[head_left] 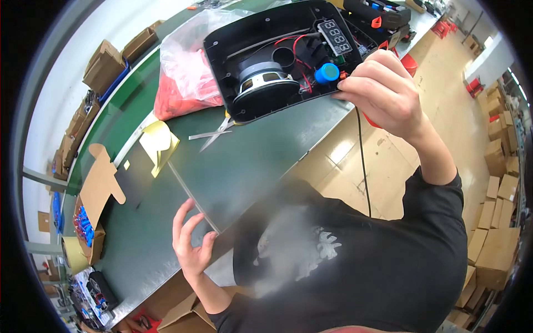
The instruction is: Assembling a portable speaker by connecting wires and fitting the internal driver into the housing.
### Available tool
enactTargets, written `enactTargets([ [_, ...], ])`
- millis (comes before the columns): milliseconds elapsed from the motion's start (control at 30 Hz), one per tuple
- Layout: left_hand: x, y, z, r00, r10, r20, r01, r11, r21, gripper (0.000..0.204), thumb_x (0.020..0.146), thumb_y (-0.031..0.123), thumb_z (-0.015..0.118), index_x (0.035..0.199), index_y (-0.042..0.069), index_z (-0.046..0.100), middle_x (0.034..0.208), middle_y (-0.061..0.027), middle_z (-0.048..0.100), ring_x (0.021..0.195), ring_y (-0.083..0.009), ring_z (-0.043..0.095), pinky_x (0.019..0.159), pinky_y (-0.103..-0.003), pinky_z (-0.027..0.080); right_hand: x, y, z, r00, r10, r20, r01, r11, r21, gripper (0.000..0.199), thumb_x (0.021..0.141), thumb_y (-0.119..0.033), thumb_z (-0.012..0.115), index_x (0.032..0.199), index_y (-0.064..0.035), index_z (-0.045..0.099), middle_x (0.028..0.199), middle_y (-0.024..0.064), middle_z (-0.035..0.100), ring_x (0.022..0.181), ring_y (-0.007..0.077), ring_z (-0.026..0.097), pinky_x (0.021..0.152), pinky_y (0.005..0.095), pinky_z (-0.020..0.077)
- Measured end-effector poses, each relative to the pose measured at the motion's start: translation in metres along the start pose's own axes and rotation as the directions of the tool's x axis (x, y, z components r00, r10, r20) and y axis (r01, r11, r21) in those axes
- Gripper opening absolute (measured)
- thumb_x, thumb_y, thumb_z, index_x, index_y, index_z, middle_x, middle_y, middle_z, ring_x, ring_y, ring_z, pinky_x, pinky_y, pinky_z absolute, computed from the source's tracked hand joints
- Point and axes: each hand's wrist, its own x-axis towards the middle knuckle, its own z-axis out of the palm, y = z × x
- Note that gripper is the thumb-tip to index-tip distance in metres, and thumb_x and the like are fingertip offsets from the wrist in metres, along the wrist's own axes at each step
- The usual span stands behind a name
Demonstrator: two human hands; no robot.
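**Right hand lifts a wired speaker panel; left hand hangs free**

At far left, open cardboard boxes (105,67) line the wall side; what most of them hold is too small to tell. Nearer, a small carton (97,246) at the bench edge is packed with blue and red parts (84,223), and a flat brown cardboard piece (100,180) leans over it. A tape roll (74,255) stands just beside the carton.

Moving right, a yellow paper pad (158,143) lies on the green bench (244,161). The left hand (195,240) is near the bench's front edge, its fingers loosely curled around nothing. Under the edge sits an open carton (186,315); its contents are hidden.

A clear plastic bag (186,33), holding something red, rests beyond 1 pair of scissors (210,136). In front of both, raised above the bench, is the black panel (252,43). It carries 1 round speaker (265,83), 1 digit display (335,38), 1 blue round part (326,73) and thin red wires.

The right hand (388,94) pinches the panel's lower right corner. The step in hand looks like holding up or checking the wired inner side; the next move likely calls for a second supporting grip that spares the wires.

At far right, cardboard boxes fill shelving (494,244).
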Motion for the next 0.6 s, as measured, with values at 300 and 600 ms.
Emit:
enactTargets([
  [300, 0.035, 0.045, 0.013, 0.944, 0.330, -0.016, -0.317, 0.917, 0.242, 0.026, 0.075, 0.016, 0.079, 0.097, 0.006, 0.069, 0.099, -0.0125, 0.068, 0.086, -0.0305, 0.061, 0.078, -0.043, 0.049, -0.022, -0.035, 0.017, 0.991, -0.026, 0.129, 0.015, 0.996, 0.087, 0.026, 0.063, -0.009, 0.069, 0.087, -0.0003, 0.066, 0.081, 0.0060, 0.058, 0.073, 0.0219, 0.056, 0.066, 0.0344, 0.0466],
  [600, 0.009, 0.066, 0.018, 0.990, 0.132, -0.057, -0.082, 0.845, 0.528, 0.028, 0.064, 0.020, 0.084, 0.089, 0.012, 0.073, 0.086, -0.0001, 0.065, 0.078, -0.0190, 0.057, 0.074, -0.035, 0.041, -0.023, -0.104, 0.099, 0.969, -0.237, 0.076, 0.191, 0.904, 0.382, 0.028, 0.055, -0.010, 0.067, 0.082, -0.0025, 0.068, 0.081, 0.0034, 0.059, 0.071, 0.0163, 0.053, 0.063, 0.0301, 0.0449],
])
